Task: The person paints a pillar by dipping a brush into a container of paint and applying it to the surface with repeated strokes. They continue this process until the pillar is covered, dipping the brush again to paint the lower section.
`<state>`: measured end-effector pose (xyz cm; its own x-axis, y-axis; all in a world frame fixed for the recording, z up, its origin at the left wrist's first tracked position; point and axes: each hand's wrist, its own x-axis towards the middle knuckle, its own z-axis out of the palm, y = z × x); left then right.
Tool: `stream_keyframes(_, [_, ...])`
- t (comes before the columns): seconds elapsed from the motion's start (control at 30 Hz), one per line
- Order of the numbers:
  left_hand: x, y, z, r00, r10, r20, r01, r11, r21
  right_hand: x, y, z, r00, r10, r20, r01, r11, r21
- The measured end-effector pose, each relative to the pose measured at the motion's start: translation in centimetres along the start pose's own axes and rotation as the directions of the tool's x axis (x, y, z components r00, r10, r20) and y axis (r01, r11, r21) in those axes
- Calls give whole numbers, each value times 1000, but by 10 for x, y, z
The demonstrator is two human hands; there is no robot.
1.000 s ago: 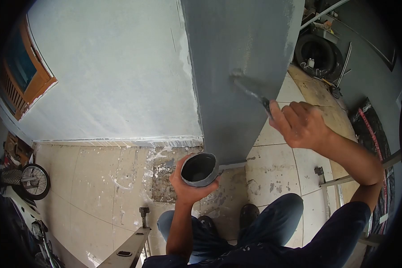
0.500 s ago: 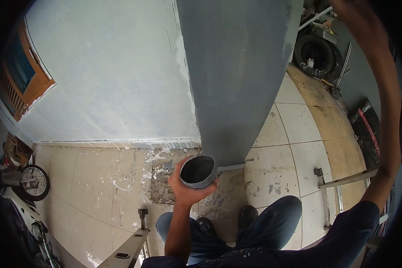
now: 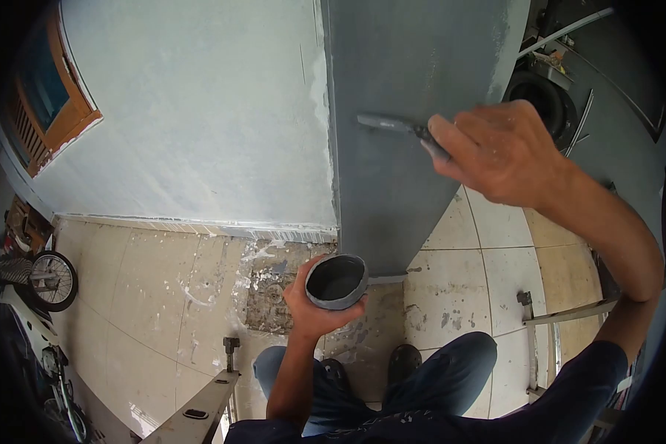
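My left hand (image 3: 314, 305) is wrapped round a paint cup (image 3: 338, 302), its outside smeared grey and its mouth facing up, dark grey inside. The cup hangs over the floor near the foot of a dark grey pillar (image 3: 392, 192). Higher up, my right hand (image 3: 492, 152) grips a paintbrush (image 3: 386, 123) coated in grey. The brush points left across the pillar's face, and its head overlaps that face in this view. Fingers hide most of the handle.
A pale wall (image 3: 200, 126) meets the pillar on the left. Metal scaffold or ladder parts (image 3: 200, 411) stand at my left, with another bar (image 3: 570, 313) at right. A motorbike wheel (image 3: 52, 281) is far left; a tyre (image 3: 536, 100) lies behind the pillar. Paint spots mark the tiles.
My right hand has come down from the top right corner to the pillar, bringing the paintbrush into view. The cup stays in my left hand, nearly in place. The view has shifted slightly.
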<state>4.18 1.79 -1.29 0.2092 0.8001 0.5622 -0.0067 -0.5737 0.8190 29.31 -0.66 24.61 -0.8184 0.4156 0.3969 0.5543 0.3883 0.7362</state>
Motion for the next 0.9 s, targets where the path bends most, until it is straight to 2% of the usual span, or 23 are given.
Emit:
stream_keyframes(0.03, [1,-1,0,1000,0,-7,0,1000,-1,13,19,-12,997,6,-71,-8,1000,-27])
stream_keyframes(0.1, [1,-3,1,1000,2,1,-2,1000,31,40,60,-26,954,-132,-271,57,962,-268])
stream_keyframes(0.13, [1,-5,1,1000,-1,2,1,1000,31,51,60,-42,954,-131,-269,57,963,-265])
stream_keyframes(0.2, [2,-8,1,999,38,10,-38,997,67,66,47,-68,993,121,9,-112,946,-304])
stream_keyframes(0.3, [4,-1,-1,997,73,16,-74,996,46,30,2,-19,996,44,-71,-58,976,-210])
stream_keyframes(0.37, [1,1,-3,998,53,23,-53,998,37,7,-38,2,997,33,71,-27,995,-92])
stream_keyframes(0.47, [0,4,-8,999,49,22,-50,998,32,-20,-71,30,990,-57,126,59,998,-11])
stream_keyframes(0.53, [1,4,-11,998,69,10,-70,997,46,-29,-74,37,953,-55,296,55,998,8])
stream_keyframes(0.57, [0,3,-11,998,64,2,-64,997,35,-23,-66,34,955,-57,292,58,998,6])
stream_keyframes(0.63, [0,0,-11,998,56,-4,-56,998,20,1,-33,19,999,41,4,-41,999,22])
stream_keyframes(0.7, [2,-2,-10,997,82,-5,-82,997,8,26,2,-5,991,71,-116,-78,996,-53])
stream_keyframes(0.77, [2,-2,-8,999,46,-12,-46,999,-4,40,44,-23,964,-78,-255,5,962,-275])
stream_keyframes(0.87, [2,-2,-7,1000,22,-7,-22,1000,-4,52,54,-44,975,-141,-174,77,939,-334])
stream_keyframes(0.9, [2,-2,-7,1000,32,-1,-32,1000,-1,48,34,-40,997,-35,-74,13,957,-289])
